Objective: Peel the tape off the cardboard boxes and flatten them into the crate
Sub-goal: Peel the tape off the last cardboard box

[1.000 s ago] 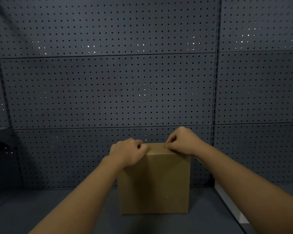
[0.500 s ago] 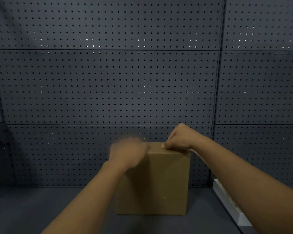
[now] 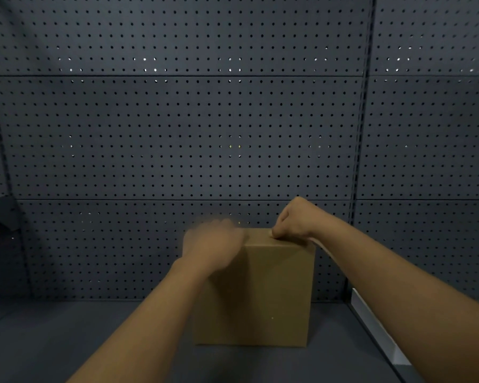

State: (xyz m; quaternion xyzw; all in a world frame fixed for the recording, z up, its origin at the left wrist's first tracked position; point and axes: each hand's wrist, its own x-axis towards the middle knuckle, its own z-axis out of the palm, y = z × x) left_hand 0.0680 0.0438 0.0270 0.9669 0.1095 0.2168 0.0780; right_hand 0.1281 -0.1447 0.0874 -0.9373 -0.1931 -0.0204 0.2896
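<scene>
A single cardboard box [image 3: 253, 294] is being kept upright on the dark shelf [image 3: 75, 338], close in front of the pegboard wall [image 3: 177, 134], with its plain front face turned toward the camera. The right hand [image 3: 295, 221] is being held at the top right edge of the box, fingers curled in and pinched down onto something at that edge; a pale strip, probably tape [image 3: 320, 243], is being shown trailing from under the wrist toward the right corner. The left hand [image 3: 212, 241] is being held at the top left corner, but it is blurred, so whether it is gripping the box or only resting on it cannot be told.

The box is being judged light and probably empty, since it is standing square with no bulge, though its inside is not being shown. Its walls are being taken as stiff along the folds yet easily dented on the flat faces, so a firm hold at a corner or edge is being favoured over pressure on a panel. The tape is being judged thin and liable to tear, so a low, steady pull along the seam is being advised while the other hand steadies the box against sliding on the smooth shelf.

No crate is being shown here. A white strip [image 3: 376, 330] is being seen along the shelf's right side.
</scene>
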